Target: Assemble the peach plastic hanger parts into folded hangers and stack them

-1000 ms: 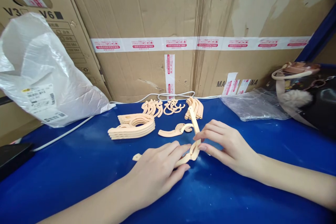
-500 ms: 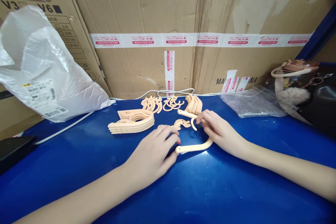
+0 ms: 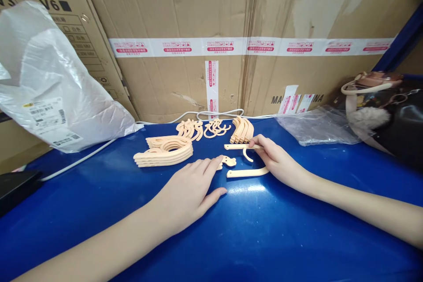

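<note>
My right hand (image 3: 276,158) is closed around a pale wooden-coloured folding hanger part, its two arms, upper (image 3: 236,146) and lower (image 3: 246,172), pointing left. A small curved hook (image 3: 247,156) shows between those arms, close to the fingers. My left hand (image 3: 190,191) lies low over the blue table with the thumb spread away. Its fingertips touch a small shaped piece (image 3: 229,161) of the same colour, partly covered by the fingers. A stack of hanger arms (image 3: 163,156) is just beyond the left hand.
Along the back lie a group of shaped pieces (image 3: 189,129), loose hooks (image 3: 216,129) and curved arms (image 3: 243,129). A white cable (image 3: 185,114) runs behind them before cardboard boxes (image 3: 181,83). A white parcel bag (image 3: 66,83) stands left; clear plastic (image 3: 317,128) and a dark bag (image 3: 399,123) lie right.
My left thumb has come away from the lower hanger arm, and the fingers now rest on the small shaped piece. The lower arm has swung up nearer the upper one in my right hand.
</note>
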`<state>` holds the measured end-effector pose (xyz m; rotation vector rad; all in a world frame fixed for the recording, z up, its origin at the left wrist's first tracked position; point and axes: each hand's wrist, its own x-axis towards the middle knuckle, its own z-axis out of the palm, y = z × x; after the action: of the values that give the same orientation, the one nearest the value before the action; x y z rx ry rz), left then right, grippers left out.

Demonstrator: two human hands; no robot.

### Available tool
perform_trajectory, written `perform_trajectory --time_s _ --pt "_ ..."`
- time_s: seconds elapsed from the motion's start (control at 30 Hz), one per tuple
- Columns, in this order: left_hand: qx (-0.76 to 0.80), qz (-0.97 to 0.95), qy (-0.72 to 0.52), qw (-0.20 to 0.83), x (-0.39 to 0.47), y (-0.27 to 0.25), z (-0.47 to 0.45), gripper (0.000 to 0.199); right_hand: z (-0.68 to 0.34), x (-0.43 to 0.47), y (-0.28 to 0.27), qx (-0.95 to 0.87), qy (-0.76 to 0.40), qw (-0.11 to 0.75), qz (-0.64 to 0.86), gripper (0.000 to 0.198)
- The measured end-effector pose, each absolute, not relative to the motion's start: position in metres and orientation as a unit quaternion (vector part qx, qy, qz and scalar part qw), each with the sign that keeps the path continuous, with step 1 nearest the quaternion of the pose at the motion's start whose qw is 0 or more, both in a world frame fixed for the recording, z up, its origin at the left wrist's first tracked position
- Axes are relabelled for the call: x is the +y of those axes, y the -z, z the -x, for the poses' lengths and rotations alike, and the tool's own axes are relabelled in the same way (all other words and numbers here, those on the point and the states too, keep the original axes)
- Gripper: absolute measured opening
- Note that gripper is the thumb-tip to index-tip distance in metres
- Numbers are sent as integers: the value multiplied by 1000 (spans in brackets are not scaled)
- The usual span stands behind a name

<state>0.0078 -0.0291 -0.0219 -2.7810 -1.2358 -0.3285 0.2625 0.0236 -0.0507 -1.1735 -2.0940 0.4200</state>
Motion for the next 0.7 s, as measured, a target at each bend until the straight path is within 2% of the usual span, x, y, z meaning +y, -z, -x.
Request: perform_trajectory --time_s 0.2,0.3,0.43,0.7 --pt "-407 896 82 159 -36 21 -11 48 -260 22 49 -819 -125 314 464 19" --pt "-398 893 72 198 -33 23 -10 37 -259 20 46 -829 -105 307 455 19" --pt "-386 899 60 199 -29 23 -7 22 -259 19 44 -841 -80 290 449 19" --pt "-374 900 81 208 -29 20 -7 16 -257 15 37 -845 -34 285 452 20"
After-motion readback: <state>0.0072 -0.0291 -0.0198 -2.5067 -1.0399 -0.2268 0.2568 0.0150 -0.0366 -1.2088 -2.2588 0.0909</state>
